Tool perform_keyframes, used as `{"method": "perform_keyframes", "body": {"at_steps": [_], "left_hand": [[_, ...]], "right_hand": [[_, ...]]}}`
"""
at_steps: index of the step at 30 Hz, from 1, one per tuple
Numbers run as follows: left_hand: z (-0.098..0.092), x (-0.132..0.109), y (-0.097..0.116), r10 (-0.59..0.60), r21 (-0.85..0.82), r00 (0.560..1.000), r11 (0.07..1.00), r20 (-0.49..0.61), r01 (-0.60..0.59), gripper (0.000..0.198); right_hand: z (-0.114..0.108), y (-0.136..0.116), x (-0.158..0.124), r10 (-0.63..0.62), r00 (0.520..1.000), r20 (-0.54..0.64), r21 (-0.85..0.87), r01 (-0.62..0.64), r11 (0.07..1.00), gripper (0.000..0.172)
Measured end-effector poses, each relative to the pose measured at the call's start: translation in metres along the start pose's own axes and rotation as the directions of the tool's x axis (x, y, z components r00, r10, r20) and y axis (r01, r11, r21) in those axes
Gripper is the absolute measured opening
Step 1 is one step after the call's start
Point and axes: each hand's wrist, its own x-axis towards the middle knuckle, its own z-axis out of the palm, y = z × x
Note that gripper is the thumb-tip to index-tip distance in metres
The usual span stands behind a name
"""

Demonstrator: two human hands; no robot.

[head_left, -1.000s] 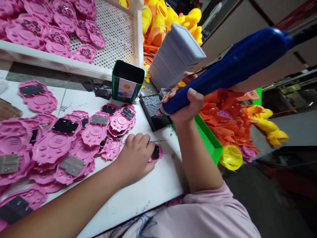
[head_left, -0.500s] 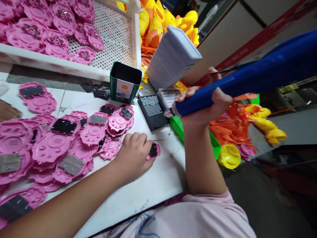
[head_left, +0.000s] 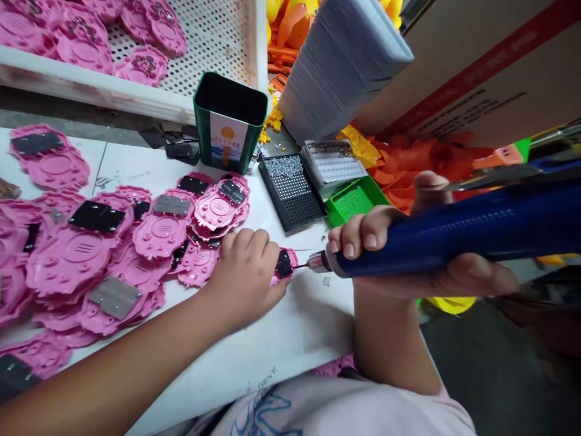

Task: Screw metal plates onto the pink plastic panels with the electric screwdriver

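Note:
My right hand (head_left: pixel 385 242) is wrapped round a blue electric screwdriver (head_left: pixel 436 233), tilted with its tip toward the left. The thin bit meets the right edge of a black cover plate (head_left: pixel 284 264) on a pink plastic shell (head_left: pixel 287 278). My left hand (head_left: pixel 247 275) is closed over that shell and holds it on the white tabletop, hiding most of it. Left of this hand lies a heap of pink shells (head_left: pixel 163 233), several with black or grey plates screwed on. Beyond the bit sits a black perforated tray (head_left: pixel 295 200) of small screws.
A green tin (head_left: pixel 230 130) stands behind the heap, near loose black plates (head_left: pixel 181 150). At the back left is a white crate (head_left: pixel 218 54) with pink shells. A green tray (head_left: pixel 356 200), a clear box (head_left: pixel 333 160) and a stack of white trays (head_left: pixel 340 66) stand behind the screwdriver.
The screwdriver has swung down from over the screw tray, and its bit now reaches the plate on the held shell. My left hand stays on the shell. The camera view has shifted.

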Motion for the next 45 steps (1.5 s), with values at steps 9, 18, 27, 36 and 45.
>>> {"method": "perform_keyframes", "body": {"at_steps": [9, 18, 27, 36, 45], "left_hand": [[0.002, 0.0, 0.0, 0.019, 0.008, 0.999, 1.0, -0.027, -0.019, 0.03], [0.003, 0.0, 0.0, 0.012, 0.0, 0.999, 1.0, -0.033, -0.012, 0.031], [0.002, 0.0, 0.001, 0.013, -0.011, 0.999, 1.0, -0.033, -0.013, 0.032], [0.001, 0.001, 0.002, -0.002, -0.011, 1.0, 1.0, -0.008, 0.002, 0.031], [0.001, 0.0, 0.001, -0.001, -0.002, 1.0, 1.0, -0.013, 0.001, 0.031]], "right_hand": [[-0.003, 0.003, 0.002, 0.02, 1.0, -0.007, 0.019, -0.02, 1.0, 0.021], [-0.011, 0.003, -0.001, 0.036, 0.998, 0.043, 0.016, -0.036, 0.999, 0.017], [-0.008, 0.006, 0.001, 0.03, 0.999, 0.018, -0.03, -0.03, 0.999, 0.022], [-0.01, 0.002, 0.0, 0.058, 0.995, 0.087, -0.026, -0.056, 0.998, 0.045], [-0.011, 0.001, -0.004, 0.058, 0.998, 0.029, -0.102, -0.054, 0.993, 0.053]]}}
